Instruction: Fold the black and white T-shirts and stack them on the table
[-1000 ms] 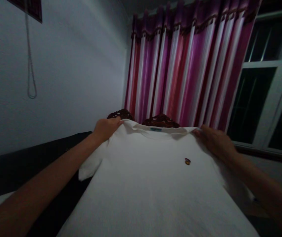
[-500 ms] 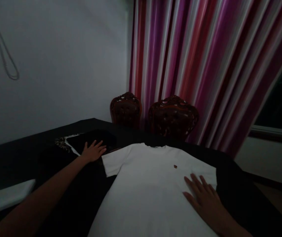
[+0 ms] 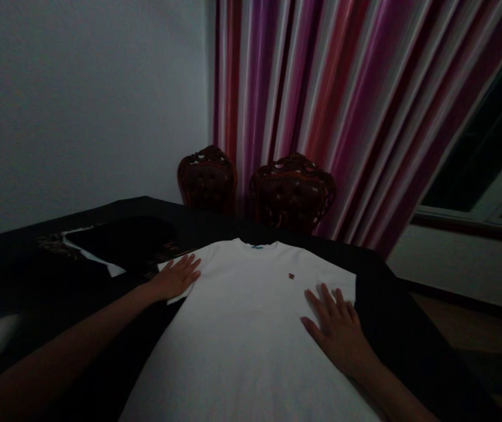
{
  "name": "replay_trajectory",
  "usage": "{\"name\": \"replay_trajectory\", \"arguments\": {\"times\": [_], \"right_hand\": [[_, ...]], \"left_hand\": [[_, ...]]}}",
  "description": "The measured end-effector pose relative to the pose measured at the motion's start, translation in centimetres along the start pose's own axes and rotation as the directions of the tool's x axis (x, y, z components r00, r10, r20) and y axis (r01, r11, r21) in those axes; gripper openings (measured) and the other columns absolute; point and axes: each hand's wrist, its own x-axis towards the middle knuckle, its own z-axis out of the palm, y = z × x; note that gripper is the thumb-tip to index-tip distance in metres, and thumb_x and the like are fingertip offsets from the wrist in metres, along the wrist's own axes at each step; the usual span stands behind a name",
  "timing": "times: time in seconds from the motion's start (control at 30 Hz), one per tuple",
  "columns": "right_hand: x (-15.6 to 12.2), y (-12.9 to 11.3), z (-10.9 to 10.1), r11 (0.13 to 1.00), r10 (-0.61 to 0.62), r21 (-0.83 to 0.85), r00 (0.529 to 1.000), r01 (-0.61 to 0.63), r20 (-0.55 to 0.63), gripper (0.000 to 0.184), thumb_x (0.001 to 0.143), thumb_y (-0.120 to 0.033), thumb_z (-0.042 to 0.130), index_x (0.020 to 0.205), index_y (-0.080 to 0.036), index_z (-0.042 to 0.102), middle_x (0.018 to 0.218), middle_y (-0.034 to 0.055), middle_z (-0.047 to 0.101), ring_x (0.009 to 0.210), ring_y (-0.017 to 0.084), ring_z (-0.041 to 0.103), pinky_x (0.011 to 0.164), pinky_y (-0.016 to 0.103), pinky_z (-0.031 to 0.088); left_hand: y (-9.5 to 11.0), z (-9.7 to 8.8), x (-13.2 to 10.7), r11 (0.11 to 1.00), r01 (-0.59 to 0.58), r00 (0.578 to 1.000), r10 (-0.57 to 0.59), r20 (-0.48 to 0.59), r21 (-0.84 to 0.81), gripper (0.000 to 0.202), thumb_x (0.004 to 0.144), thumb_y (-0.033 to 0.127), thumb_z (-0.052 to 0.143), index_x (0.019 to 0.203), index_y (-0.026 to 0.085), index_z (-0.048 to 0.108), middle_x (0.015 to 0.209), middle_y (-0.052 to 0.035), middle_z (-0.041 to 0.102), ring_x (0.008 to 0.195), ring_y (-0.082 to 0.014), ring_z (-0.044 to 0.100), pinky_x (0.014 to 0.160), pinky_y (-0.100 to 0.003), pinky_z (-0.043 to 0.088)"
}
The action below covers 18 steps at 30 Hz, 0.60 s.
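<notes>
A white T-shirt [image 3: 246, 328] lies flat, front up, on a table covered in black cloth [image 3: 392, 316]. It has a small dark emblem [image 3: 291, 275] on the chest and a blue tag at the collar. My left hand [image 3: 175, 278] rests flat, fingers apart, on the shirt's left sleeve. My right hand [image 3: 338, 328] lies flat with spread fingers on the shirt's right chest, near the right sleeve. Neither hand grips anything.
A dark garment with white trim [image 3: 101, 249] lies on the table to the left of the shirt. Two carved dark wooden chairs [image 3: 292, 196] stand behind the table, before a striped purple and red curtain [image 3: 343, 111]. A window [image 3: 488, 170] is at right.
A second ago both hands held the shirt up by its shoulders. It now lies flat on the table, and both hands are pressed on it; the left hand moved from the dark cloth onto the sleeve.
</notes>
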Motion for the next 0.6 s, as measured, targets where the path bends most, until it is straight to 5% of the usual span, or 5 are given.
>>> {"name": "replay_trajectory", "arguments": {"times": [0.2, 0.3, 0.4, 0.5, 0.6], "right_hand": [[-0.5, -0.3, -1.5, 0.998, 0.031, 0.054, 0.993, -0.037, 0.114, 0.079, 0.086, -0.076, 0.025, 0.148, -0.028, 0.030, 0.157, 0.0076, 0.014, 0.142, 0.039, 0.009, 0.111, 0.057, 0.015], [0.6, 1.4, -2.7, 0.986, 0.061, 0.141, 0.982, -0.086, 0.177, 0.077, 0.088, -0.074, 0.023, 0.149, -0.027, 0.028, 0.154, 0.0078, 0.025, 0.140, 0.036, 0.023, 0.109, 0.055, 0.024], [1.7, 5.2, -3.0, 0.969, 0.185, 0.142, 0.977, -0.200, 0.107, 0.068, 0.095, -0.062, 0.017, 0.149, -0.021, 0.029, 0.150, 0.0091, 0.035, 0.138, 0.029, 0.029, 0.109, 0.049, 0.027], [1.9, 9.0, -2.3, 0.976, 0.205, 0.064, 0.977, -0.208, 0.053, 0.059, 0.097, -0.054, 0.015, 0.147, -0.027, 0.031, 0.155, 0.0030, 0.026, 0.143, 0.027, 0.016, 0.111, 0.052, 0.021], [1.5, 10.5, -1.4, 0.995, 0.098, 0.019, 0.987, -0.101, 0.126, 0.053, 0.098, -0.052, 0.015, 0.147, -0.036, 0.027, 0.156, -0.0033, 0.021, 0.144, 0.025, 0.008, 0.111, 0.055, 0.016]], "left_hand": [[-2.9, -0.5, -1.0, 1.000, 0.014, 1.000, -0.014, 0.019, 0.019, 0.057, 0.096, 0.044, 0.020, 0.149, 0.023, 0.024, 0.155, -0.0076, 0.021, 0.143, -0.0271, 0.022, 0.111, -0.055, 0.020], [-2.2, -1.9, -0.9, 0.998, -0.012, 0.999, 0.014, -0.029, 0.068, 0.055, 0.093, 0.040, 0.029, 0.145, 0.024, 0.035, 0.154, -0.0072, 0.026, 0.144, -0.0269, 0.021, 0.114, -0.055, 0.010], [3.5, -3.7, -2.3, 0.986, -0.098, 0.980, 0.119, -0.159, 0.132, 0.053, 0.094, 0.038, 0.033, 0.143, 0.020, 0.039, 0.155, -0.0082, 0.021, 0.146, -0.0256, 0.010, 0.116, -0.052, -0.001], [13.1, -5.6, -6.4, 0.954, -0.293, 0.930, 0.299, -0.212, 0.060, 0.053, 0.097, 0.045, 0.031, 0.146, 0.024, 0.034, 0.156, -0.0070, 0.021, 0.145, -0.0257, 0.013, 0.118, -0.050, 0.005], [23.0, -6.9, -11.6, 0.784, -0.598, 0.801, 0.583, -0.136, -0.167, 0.054, 0.097, 0.048, 0.033, 0.148, 0.033, 0.024, 0.157, -0.0038, 0.015, 0.145, -0.0246, 0.015, 0.118, -0.051, 0.009]]}}
